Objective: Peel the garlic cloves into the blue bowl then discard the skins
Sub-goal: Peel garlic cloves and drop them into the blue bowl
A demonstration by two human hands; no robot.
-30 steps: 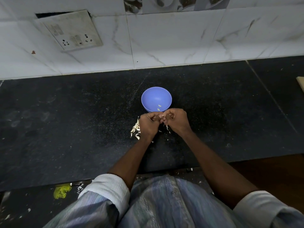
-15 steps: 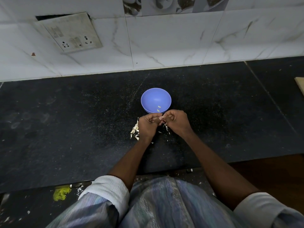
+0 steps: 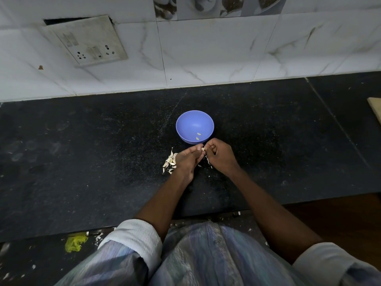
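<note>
Both hands meet just in front of the blue bowl, w/ a small pale garlic clove pinched between them. Left hand has its fingers curled, thumb and fingertips pressed on the clove from the left side. Right hand is curled too, fingers bent in toward the palm, tips on the clove from the right. Clove is held up off the countertop, nearly touching the bowl's near rim; can't tell how much skin is on it, too small.

Bowl sits about mid-counter, closer to the back edge than the front. Two peeled cloves lie inside on its near wall, apart from each other.

A heap of garlic skins lies on the counter just left of the left hand, partly under its wrist. A few more bits of skin are scattered between and below the hands.

Behind the counter's back edge: white marble-look wall tiles, w/ a grimy switch/socket plate hanging tilted at upper left. At the counter's right edge a pale wooden board corner pokes in. Below the front edge, on the floor, a yellow scrap and more skin flecks.
</note>
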